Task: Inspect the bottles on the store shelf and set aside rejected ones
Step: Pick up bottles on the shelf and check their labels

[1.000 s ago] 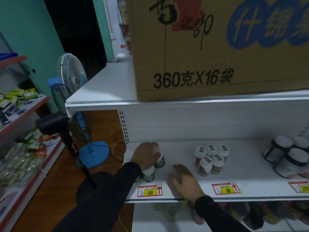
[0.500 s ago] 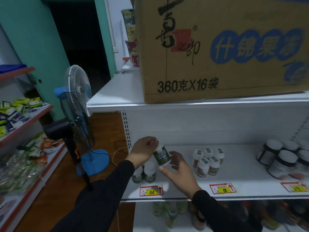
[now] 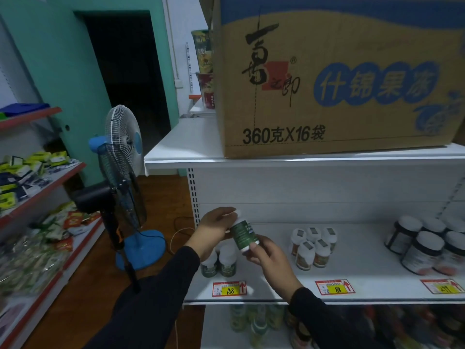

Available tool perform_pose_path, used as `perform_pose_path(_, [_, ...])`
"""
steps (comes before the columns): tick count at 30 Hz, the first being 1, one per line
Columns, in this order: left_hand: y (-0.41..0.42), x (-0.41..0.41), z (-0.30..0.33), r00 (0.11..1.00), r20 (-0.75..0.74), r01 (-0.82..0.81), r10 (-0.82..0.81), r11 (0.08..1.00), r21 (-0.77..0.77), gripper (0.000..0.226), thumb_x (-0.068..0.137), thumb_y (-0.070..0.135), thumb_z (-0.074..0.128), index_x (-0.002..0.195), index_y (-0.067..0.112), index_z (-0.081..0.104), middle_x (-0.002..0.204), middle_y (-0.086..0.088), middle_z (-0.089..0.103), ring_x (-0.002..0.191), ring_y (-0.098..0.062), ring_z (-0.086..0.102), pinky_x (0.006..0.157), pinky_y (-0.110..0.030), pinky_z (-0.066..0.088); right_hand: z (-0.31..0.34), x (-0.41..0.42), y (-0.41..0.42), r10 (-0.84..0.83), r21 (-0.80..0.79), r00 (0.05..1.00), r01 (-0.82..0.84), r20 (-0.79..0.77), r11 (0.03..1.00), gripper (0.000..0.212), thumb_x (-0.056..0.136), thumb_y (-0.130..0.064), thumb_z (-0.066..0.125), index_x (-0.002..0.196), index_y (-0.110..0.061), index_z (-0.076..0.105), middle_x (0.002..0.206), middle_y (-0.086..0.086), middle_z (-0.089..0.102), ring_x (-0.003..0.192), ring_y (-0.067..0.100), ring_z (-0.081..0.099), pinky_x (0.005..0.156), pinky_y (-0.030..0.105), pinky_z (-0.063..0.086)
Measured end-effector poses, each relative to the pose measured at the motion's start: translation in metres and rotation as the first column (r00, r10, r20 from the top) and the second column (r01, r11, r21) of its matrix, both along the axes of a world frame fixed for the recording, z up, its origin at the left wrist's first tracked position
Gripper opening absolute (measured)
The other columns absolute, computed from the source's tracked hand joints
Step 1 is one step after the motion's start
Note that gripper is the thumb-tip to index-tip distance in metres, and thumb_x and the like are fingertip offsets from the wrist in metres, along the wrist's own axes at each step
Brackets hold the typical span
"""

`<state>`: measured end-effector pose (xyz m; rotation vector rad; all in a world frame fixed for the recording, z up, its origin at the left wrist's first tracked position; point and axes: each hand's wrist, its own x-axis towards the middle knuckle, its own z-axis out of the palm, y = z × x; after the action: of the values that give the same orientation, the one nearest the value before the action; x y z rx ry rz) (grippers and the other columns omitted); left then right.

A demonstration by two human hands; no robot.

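The left hand (image 3: pixel 218 229) is gripping the bottle (image 3: pixel 243 234) by its cap end, long axis tilting down-right to the right hand (image 3: pixel 268 258), which is pinching its base.

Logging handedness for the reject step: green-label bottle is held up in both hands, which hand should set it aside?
Probably left. The left hand wraps the green-label bottle at its cap end, while the right hand only pinches its base. Open shelf space lies on either side.
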<state>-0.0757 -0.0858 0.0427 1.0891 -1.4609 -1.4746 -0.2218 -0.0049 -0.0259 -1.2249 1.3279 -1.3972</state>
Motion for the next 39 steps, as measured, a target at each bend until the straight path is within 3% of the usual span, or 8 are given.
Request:
perform_pose_path(4, [0.002,-0.004,-0.003,0.996,-0.063,-0.062,0.064,0.998,0.030,0.021,0.094,0.023,0.062,0.114,0.016,0.062,0.112,-0.008,0.065,0.099,-0.019,0.065,0.077,-0.026,0.055,0.005,0.000,0.002,0.008,-0.015,1.000,-0.009,-0.029,1.000,0.027,0.092,-0.023,0.065,0.117,-0.031,0.055,0.113,-0.007,0.067,0.102,0.007,0.066,0.089,0.027,0.054])
perform_pose_path(8, [0.003,-0.009,-0.004,0.991,-0.088,-0.095,0.100,0.994,0.055,0.020,0.089,0.027,0.069,0.107,0.017,0.065,0.109,-0.008,0.069,0.095,-0.019,0.068,0.073,-0.025,0.055,0.008,0.000,0.004,0.008,-0.013,0.998,-0.009,-0.069,1.000,0.044,0.085,-0.019,0.075,0.119,-0.026,0.047,0.108,-0.007,0.067,0.095,-0.002,0.066,0.077,0.015,0.051])
perform_pose_path(15, [0.005,-0.005,-0.001,0.987,-0.154,-0.037,0.052,0.995,0.098,0.014,0.093,0.019,0.063,0.107,0.019,0.064,0.110,-0.008,0.068,0.098,-0.021,0.067,0.067,-0.023,0.056,0.006,0.000,0.002,-0.009,-0.018,1.000,0.009,0.021,1.000,0.025,0.095,-0.026,0.061,0.118,-0.017,0.053,0.104,0.003,0.070,0.094,0.018,0.071,0.089,0.036,0.056])
perform_pose_path(18, [0.003,-0.003,-0.002,0.986,-0.147,-0.064,0.076,0.994,0.086,0.025,0.091,0.021,0.066,0.115,0.014,0.063,0.113,-0.010,0.067,0.100,-0.024,0.067,0.072,-0.026,0.056,0.009,0.001,0.003,0.001,-0.025,0.999,-0.002,-0.043,1.000,0.034,0.091,-0.039,0.063,0.120,-0.028,0.052,0.112,-0.002,0.066,0.099,0.009,0.067,0.088,0.030,0.055])
perform_pose_path(23, [0.002,-0.003,-0.004,0.988,-0.119,-0.093,0.101,0.993,0.074,0.031,0.088,0.033,0.069,0.112,0.014,0.065,0.109,-0.009,0.069,0.101,-0.025,0.066,0.083,-0.036,0.057,0.013,0.002,0.002,0.012,-0.023,0.994,-0.015,-0.110,1.000,0.049,0.086,-0.026,0.073,0.127,-0.024,0.045,0.113,-0.009,0.063,0.096,-0.004,0.063,0.078,0.015,0.051])
perform_pose_path(30, [-0.002,0.002,-0.001,0.986,-0.163,-0.026,0.046,0.993,0.119,0.025,0.093,0.020,0.062,0.118,0.015,0.065,0.115,-0.009,0.068,0.106,-0.026,0.064,0.077,-0.030,0.056,0.009,0.002,-0.003,0.036,0.008,0.996,-0.036,0.082,0.999,0.026,0.097,-0.029,0.053,0.118,-0.014,0.057,0.104,0.011,0.071,0.093,0.025,0.071,0.087,0.035,0.057])
perform_pose_path(33, [-0.002,0.001,0.001,0.983,-0.169,-0.054,0.073,0.992,0.117,0.024,0.091,0.021,0.066,0.113,0.013,0.066,0.112,-0.011,0.068,0.102,-0.025,0.064,0.075,-0.029,0.053,0.011,0.002,-0.003,0.031,-0.013,0.999,-0.031,0.011,0.999,0.037,0.090,-0.045,0.062,0.121,-0.025,0.055,0.109,0.002,0.069,0.096,0.016,0.069,0.087,0.033,0.056])
perform_pose_path(39, [-0.002,0.000,0.000,0.988,-0.128,-0.076,0.087,0.993,0.089,0.029,0.089,0.030,0.069,0.112,0.013,0.066,0.109,-0.009,0.069,0.098,-0.022,0.064,0.075,-0.030,0.051,0.014,0.001,-0.004,0.027,-0.028,0.997,-0.029,-0.079,0.999,0.038,0.088,-0.028,0.071,0.121,-0.025,0.051,0.109,-0.003,0.068,0.097,0.004,0.066,0.086,0.026,0.054])
